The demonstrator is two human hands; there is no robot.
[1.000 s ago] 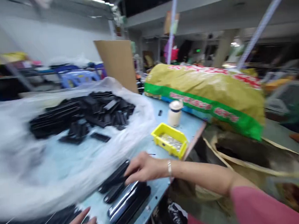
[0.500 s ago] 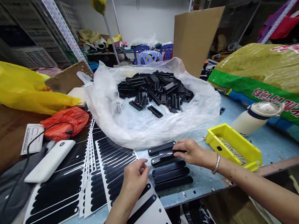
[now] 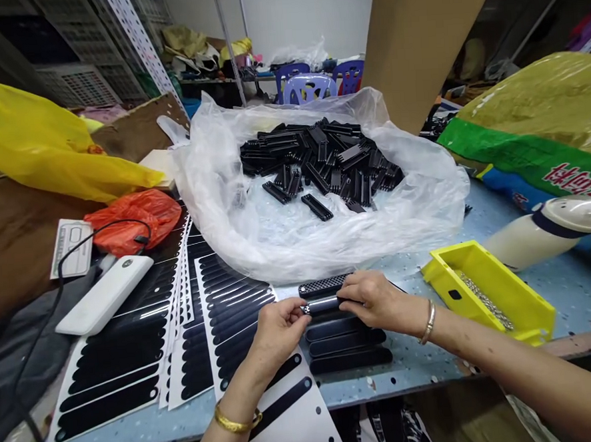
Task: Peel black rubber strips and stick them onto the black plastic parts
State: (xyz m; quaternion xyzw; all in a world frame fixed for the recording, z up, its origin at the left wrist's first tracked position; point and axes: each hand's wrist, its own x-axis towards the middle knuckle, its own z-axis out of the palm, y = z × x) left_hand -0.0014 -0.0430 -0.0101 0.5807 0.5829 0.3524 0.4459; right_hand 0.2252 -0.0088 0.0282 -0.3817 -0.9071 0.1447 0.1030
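My left hand [image 3: 277, 332] and my right hand [image 3: 373, 303] meet on a black strip with a shiny silver face [image 3: 321, 305], pinching its two ends. Just beyond them lies a black perforated grille strip [image 3: 324, 286], touching my right hand's fingers. Below my right hand sit several plain black bars [image 3: 346, 344] in a row on the blue speckled workbench [image 3: 415, 382]. Under my left wrist are sheets of black oval-shaped stickers [image 3: 226, 318]. A heap of black grille parts [image 3: 322, 159] lies in a clear plastic bag [image 3: 216, 232].
A yellow bin [image 3: 485, 296] holding small metal pieces stands on the right, near a white bottle [image 3: 551, 229]. A woven sack [image 3: 535, 126] and a cardboard sheet [image 3: 429, 39] rise behind. On the left are a white power bank [image 3: 104, 296] with a cable and an orange bag [image 3: 135, 221].
The view has swung from the right side onto the bench. My left hand has moved in from the stickers and joined my right hand on the shiny strip, now lifted from its row.
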